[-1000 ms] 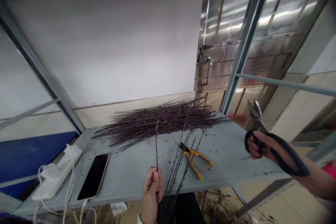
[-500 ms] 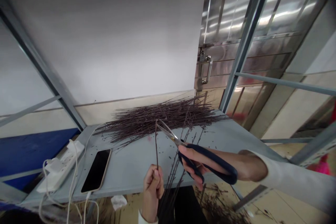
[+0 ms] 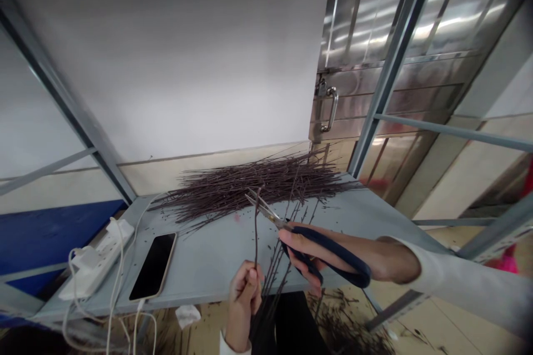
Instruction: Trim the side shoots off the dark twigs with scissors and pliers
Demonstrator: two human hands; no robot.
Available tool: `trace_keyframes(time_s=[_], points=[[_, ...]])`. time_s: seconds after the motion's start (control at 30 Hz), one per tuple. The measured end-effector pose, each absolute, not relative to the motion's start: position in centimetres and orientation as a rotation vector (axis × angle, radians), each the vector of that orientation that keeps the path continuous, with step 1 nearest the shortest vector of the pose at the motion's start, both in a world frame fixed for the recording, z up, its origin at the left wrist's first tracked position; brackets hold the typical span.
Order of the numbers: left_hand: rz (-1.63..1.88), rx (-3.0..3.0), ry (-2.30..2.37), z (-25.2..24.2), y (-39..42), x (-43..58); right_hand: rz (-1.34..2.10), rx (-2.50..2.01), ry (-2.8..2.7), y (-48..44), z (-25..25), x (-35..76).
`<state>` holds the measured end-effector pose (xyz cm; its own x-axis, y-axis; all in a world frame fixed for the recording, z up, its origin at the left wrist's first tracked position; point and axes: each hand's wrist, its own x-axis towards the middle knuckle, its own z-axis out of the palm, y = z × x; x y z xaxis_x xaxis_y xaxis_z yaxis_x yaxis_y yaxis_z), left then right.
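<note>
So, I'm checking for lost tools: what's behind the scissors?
Behind the scissors, the twig pile shows past the blades, with the table and some separate twigs around the right hand. Whatever lies directly behind the hand and handles is covered, so I can't tell.

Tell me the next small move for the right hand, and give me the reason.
Probably squeeze the scissors gently shut with the right hand: their slightly parted blades appear to straddle the twig near its top, and the left hand pinches that twig lower down, holding it upright.
</note>
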<state>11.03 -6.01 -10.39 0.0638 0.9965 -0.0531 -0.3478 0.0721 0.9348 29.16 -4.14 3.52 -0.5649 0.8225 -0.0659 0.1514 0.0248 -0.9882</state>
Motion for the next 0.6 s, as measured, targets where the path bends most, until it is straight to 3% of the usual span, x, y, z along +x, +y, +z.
trace_keyframes(time_s=[0.07, 0.17, 0.43, 0.6], points=[[1.276, 0.950, 0.930, -10.5, -6.1, 10.9, 1.725, -0.952, -1.922, -3.7, 4.4, 29.7], [1.285, 0.972, 0.931, -10.7, -6.2, 10.7, 1.647, -1.029, -1.999, -3.2, 4.8, 29.9], [1.301, 0.851, 0.864, -10.4, -6.2, 10.4, 1.750, -1.066, -1.669, -2.5, 1.9, 30.2], [1.324, 0.757, 0.806, -10.2, -6.2, 10.1, 1.630, -1.096, -1.673, -2.7, 1.7, 31.0]])
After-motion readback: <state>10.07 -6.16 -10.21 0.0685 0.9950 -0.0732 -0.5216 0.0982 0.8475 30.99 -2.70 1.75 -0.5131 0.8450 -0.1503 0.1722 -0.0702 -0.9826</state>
